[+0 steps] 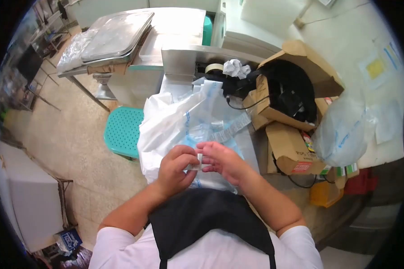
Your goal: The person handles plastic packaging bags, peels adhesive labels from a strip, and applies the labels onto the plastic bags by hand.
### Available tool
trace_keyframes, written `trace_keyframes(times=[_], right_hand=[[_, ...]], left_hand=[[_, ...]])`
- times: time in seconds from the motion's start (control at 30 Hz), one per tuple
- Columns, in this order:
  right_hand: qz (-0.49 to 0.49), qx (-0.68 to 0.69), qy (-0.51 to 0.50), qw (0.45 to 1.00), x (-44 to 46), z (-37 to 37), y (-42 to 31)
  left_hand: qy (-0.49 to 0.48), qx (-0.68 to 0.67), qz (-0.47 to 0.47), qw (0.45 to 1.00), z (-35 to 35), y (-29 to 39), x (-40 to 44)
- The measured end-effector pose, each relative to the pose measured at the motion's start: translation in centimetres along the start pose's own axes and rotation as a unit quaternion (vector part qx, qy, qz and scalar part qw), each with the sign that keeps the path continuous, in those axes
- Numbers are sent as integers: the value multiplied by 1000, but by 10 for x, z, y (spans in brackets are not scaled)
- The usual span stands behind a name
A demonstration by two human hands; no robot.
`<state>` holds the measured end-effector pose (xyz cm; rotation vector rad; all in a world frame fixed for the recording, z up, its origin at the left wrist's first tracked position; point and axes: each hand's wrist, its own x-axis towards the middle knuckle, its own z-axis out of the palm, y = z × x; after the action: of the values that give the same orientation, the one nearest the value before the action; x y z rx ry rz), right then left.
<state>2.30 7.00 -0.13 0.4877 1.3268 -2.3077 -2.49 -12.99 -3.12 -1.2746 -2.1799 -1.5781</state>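
My left hand (176,167) has its fingers curled round a small white printed label (199,162). Close beside the label, my right hand (224,162) holds its fingers stretched and apart; whether a fingertip touches it I cannot tell. Beneath both hands lie white plastic bags (164,123) with blue print, crumpled over a metal table. A strip of printed labels (232,127) rests on the bags, just beyond my right hand.
A green stool (124,131) stands left of the table. Metal trays (116,38) are stacked on a table at the back left. Open cardboard boxes (296,150), one with black items inside, sit at the right near a clear plastic bag (341,132). A tape roll (214,68) lies behind.
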Motion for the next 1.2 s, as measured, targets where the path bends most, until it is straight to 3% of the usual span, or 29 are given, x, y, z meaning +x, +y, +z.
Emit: trace_keyframes(times=[0.07, 0.17, 0.2, 0.27, 0.37, 0.4, 0.5, 0.6, 0.7, 0.9, 1.0, 1.2], right_hand=[[-81, -99, -52, 990, -1, -2, 16], [-76, -126, -51, 988, -4, -15, 12], [-87, -137, -49, 986, -5, -21, 9], [-47, -169, -72, 982, -12, -31, -5], [-43, -257, -83, 962, -18, -35, -23], [-48, -292, -83, 952, -20, -35, -25], [-140, -369, -21, 918, -23, -28, -27], [-382, -557, 167, 718, -21, -13, -27], [-256, -537, 140, 792, -46, 10, -35], [-302, -554, 143, 763, -55, 14, -26], [-326, -615, 144, 703, -60, 15, -30], [-304, -653, 143, 679, -69, 15, -29]], left_hand=[[12, 1, 2, 1000, 6, -1, 3], [32, -70, -102, 992, 9, 8, 8], [12, -165, -172, 971, 9, 8, 8], [-32, -346, -305, 887, 3, 6, 8], [-184, -516, -424, 721, -15, -2, 18], [-193, -521, -439, 706, -17, -4, 15], [-198, -515, -465, 692, -14, -3, 12], [-156, -520, -453, 707, -10, -2, 11], [-118, -529, -442, 715, -5, -2, 11], [-108, -523, -429, 728, -2, 11, 20], [-123, -504, -415, 748, 1, 9, 17], [-168, -495, -489, 698, 8, 5, 16]])
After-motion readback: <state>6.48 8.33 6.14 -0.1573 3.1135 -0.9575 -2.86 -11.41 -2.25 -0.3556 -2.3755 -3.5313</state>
